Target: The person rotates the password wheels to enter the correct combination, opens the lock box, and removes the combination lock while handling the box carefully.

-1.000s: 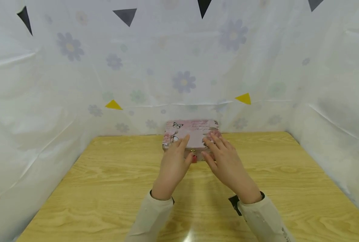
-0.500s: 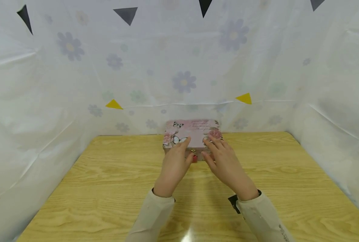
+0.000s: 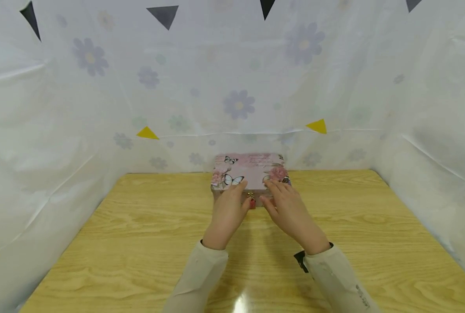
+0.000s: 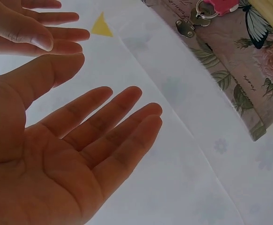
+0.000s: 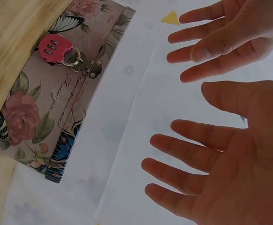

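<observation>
A pink box (image 3: 252,167) printed with butterflies, roses and script sits closed at the table's far side. From the metal clasp (image 5: 93,68) on its front hangs a red combination padlock (image 5: 55,48) with three number dials. My left hand (image 3: 229,213) is held out toward the box's front left, fingers extended; in the left wrist view its palm shows with nothing in it. Opposite it, my right hand (image 3: 291,213) reaches toward the front right, fingers spread and palm bare in the right wrist view. Both wrist views show a gap between the fingertips and the box.
The wooden table (image 3: 138,234) spreads out around the box. Behind it hangs a white flowered sheet (image 3: 201,100) with black and yellow triangles, and more white sheeting (image 3: 40,152) borders both sides. A small black strip (image 3: 300,261) shows by the right cuff.
Both hands stay extended before the box, with only a slight shift back toward the person, so more of the lid's print shows. The box has stayed in place.
</observation>
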`<act>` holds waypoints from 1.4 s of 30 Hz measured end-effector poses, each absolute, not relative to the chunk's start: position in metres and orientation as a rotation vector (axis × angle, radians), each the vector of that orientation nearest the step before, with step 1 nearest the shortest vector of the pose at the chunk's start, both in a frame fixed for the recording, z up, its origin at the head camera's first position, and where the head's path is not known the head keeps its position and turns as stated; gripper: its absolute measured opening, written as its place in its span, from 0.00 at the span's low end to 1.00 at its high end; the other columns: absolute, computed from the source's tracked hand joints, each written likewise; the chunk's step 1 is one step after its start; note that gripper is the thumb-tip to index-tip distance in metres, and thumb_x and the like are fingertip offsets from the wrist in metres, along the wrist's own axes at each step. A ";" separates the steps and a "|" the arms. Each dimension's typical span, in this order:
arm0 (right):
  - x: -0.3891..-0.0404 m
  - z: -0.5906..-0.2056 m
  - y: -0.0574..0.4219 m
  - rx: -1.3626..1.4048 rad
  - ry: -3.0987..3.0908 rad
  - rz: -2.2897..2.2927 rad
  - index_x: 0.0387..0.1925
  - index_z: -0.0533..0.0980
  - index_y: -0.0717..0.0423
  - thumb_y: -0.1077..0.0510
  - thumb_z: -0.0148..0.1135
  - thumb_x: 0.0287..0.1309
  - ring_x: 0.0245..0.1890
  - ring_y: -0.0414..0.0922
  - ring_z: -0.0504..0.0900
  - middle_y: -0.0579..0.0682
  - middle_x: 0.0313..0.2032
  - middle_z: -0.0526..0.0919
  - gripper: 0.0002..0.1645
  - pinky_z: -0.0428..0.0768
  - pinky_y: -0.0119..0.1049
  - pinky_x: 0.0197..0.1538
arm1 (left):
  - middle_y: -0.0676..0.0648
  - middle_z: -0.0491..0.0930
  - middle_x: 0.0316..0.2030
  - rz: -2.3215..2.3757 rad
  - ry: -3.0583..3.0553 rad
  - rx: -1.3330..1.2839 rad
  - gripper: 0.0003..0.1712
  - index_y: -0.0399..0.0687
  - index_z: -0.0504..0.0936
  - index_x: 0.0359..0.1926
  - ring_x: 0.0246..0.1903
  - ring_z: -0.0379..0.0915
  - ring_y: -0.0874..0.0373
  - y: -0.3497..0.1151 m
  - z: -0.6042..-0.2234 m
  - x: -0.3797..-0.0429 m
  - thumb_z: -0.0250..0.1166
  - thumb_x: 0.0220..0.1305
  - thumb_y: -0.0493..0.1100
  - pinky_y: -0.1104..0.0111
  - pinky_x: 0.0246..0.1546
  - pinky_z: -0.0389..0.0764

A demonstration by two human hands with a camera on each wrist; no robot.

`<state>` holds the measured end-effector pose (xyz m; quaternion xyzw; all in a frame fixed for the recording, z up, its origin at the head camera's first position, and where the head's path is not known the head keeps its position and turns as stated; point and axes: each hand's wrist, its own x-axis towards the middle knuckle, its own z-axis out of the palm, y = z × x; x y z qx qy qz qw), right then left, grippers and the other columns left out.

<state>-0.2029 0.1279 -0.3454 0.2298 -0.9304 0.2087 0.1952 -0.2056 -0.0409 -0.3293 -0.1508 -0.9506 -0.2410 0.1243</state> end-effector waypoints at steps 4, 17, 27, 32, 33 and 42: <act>-0.204 -0.349 0.128 0.648 -2.608 0.595 0.63 0.67 0.67 0.56 0.58 0.66 0.58 0.64 0.70 0.65 0.57 0.74 0.29 0.67 0.62 0.61 | 0.38 0.78 0.54 -0.693 -2.775 -0.443 0.26 0.41 0.73 0.62 0.41 0.81 0.45 -0.040 -0.334 -0.208 0.64 0.65 0.42 0.56 0.40 0.83; -0.211 -0.357 0.127 0.620 -2.679 0.603 0.62 0.68 0.67 0.56 0.57 0.67 0.58 0.63 0.70 0.65 0.58 0.74 0.27 0.69 0.62 0.59 | 0.37 0.81 0.48 -0.684 -2.804 -0.430 0.23 0.38 0.76 0.58 0.36 0.80 0.44 -0.036 -0.346 -0.217 0.65 0.64 0.41 0.54 0.34 0.83; -0.215 -0.364 0.125 0.608 -2.719 0.587 0.61 0.68 0.67 0.55 0.56 0.68 0.57 0.63 0.71 0.66 0.57 0.74 0.27 0.70 0.61 0.59 | 0.36 0.82 0.43 -0.694 -2.790 -0.456 0.20 0.36 0.77 0.54 0.39 0.80 0.42 -0.036 -0.352 -0.220 0.66 0.63 0.40 0.52 0.37 0.82; -0.218 -0.368 0.126 0.599 -2.749 0.584 0.61 0.68 0.68 0.54 0.56 0.68 0.56 0.64 0.72 0.66 0.56 0.75 0.27 0.71 0.60 0.58 | 0.36 0.81 0.44 -0.690 -2.820 -0.459 0.20 0.37 0.77 0.55 0.41 0.79 0.41 -0.035 -0.354 -0.224 0.66 0.63 0.40 0.51 0.38 0.82; -0.219 -0.369 0.126 0.598 -2.752 0.585 0.61 0.68 0.68 0.55 0.56 0.68 0.56 0.64 0.72 0.66 0.56 0.75 0.27 0.71 0.60 0.58 | 0.36 0.81 0.44 -0.684 -2.825 -0.460 0.20 0.37 0.77 0.55 0.41 0.79 0.41 -0.035 -0.355 -0.224 0.66 0.63 0.40 0.51 0.38 0.82; -0.226 -0.375 0.127 0.595 -2.808 0.635 0.61 0.68 0.69 0.55 0.55 0.68 0.57 0.64 0.71 0.67 0.57 0.74 0.27 0.69 0.59 0.61 | 0.37 0.81 0.42 -0.672 -2.867 -0.461 0.23 0.36 0.76 0.57 0.42 0.79 0.42 -0.035 -0.363 -0.233 0.66 0.62 0.38 0.52 0.40 0.81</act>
